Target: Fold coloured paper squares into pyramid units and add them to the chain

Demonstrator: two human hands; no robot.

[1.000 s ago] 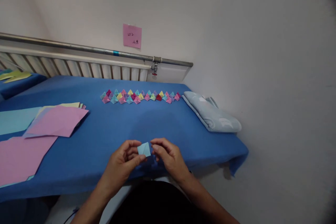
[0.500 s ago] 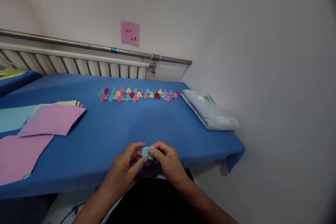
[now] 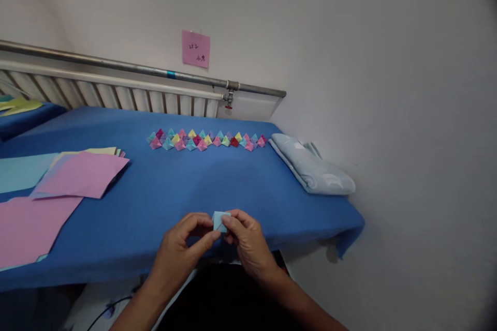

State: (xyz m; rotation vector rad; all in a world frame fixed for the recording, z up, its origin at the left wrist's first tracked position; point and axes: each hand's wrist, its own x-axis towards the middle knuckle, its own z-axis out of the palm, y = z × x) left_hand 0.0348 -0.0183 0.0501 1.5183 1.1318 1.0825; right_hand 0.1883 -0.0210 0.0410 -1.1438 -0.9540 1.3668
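A small light-blue folded paper square (image 3: 218, 221) is held up between my hands, over the front edge of the blue-covered table (image 3: 163, 181). A diagonal crease or flap edge shows on its face. My right hand (image 3: 248, 240) pinches its right side, thumb on the front. At its lower left, my left hand (image 3: 184, 243) grips the edge with thumb and fingers, partly hidden behind the paper. Beyond the hands lies a row of small folded paper pieces (image 3: 202, 142) in pink, blue, yellow, purple and red.
Pink sheets (image 3: 83, 173) and light-blue paper (image 3: 27, 173) lie on the left. A folded pale-blue cloth (image 3: 314, 165) rests by the right wall. A radiator (image 3: 147, 98), a metal pipe (image 3: 128, 66) and a pink note (image 3: 195, 49) are at the back.
The folded paper has been raised slightly and turned, so its diagonal edge now shows more clearly. Both hands keep hold of it. The view has shifted a little.
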